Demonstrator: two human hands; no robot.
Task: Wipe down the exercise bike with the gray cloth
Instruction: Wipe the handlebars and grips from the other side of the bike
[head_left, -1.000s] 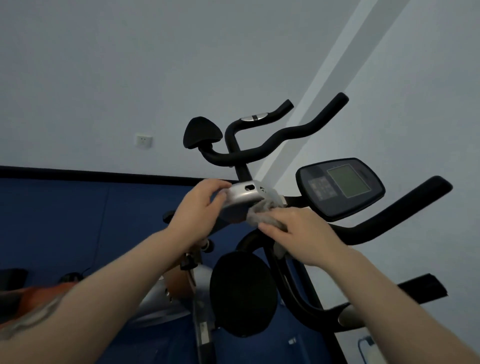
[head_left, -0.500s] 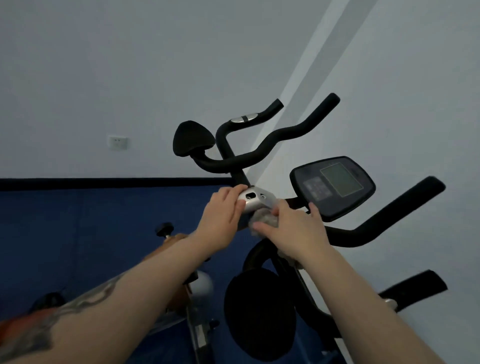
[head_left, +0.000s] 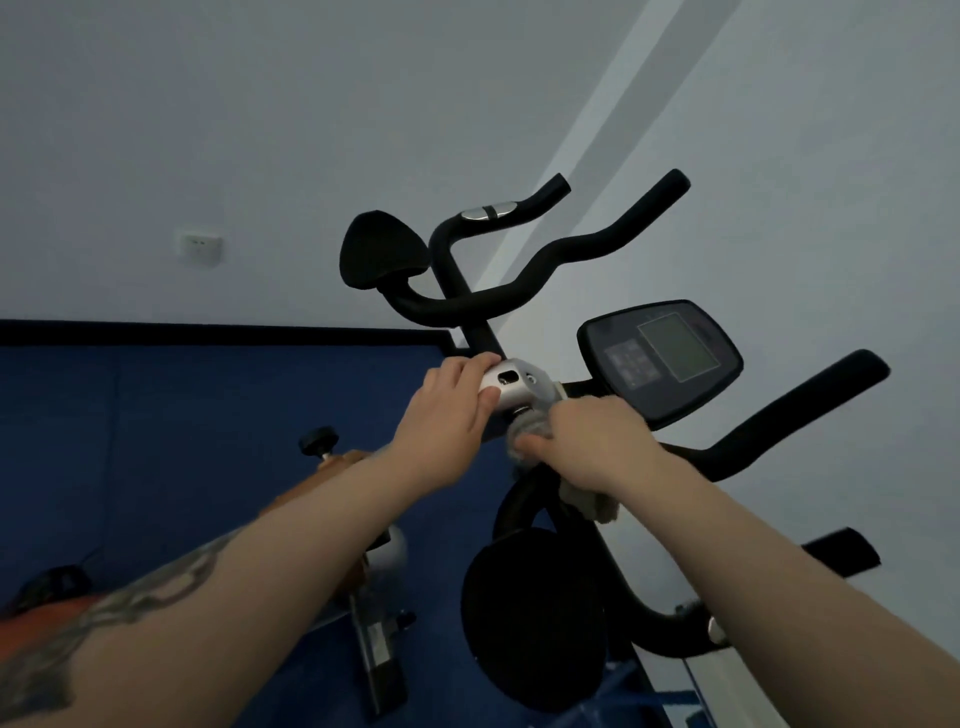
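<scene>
The exercise bike's black handlebars (head_left: 571, 260) rise in front of me, with a silver clamp (head_left: 519, 389) at their centre and a dark console (head_left: 660, 358) to its right. My left hand (head_left: 447, 410) grips the left side of the silver clamp, fingers curled over its top. My right hand (head_left: 592, 441) holds the gray cloth (head_left: 524, 431) bunched against the bar just below and right of the clamp. A tail of the cloth hangs under my right wrist. Black elbow pads sit at upper left (head_left: 382, 254) and lower centre (head_left: 530, 618).
A white wall with a socket (head_left: 200, 247) stands behind the bike. Blue floor matting (head_left: 156, 441) spreads to the left. The bike's orange and silver frame with a black knob (head_left: 319, 441) shows below my left forearm.
My view has shifted, so the bike sits slightly lower and more to the right. My right hand has slid the cloth down under the clamp. My left hand keeps its grip on the clamp.
</scene>
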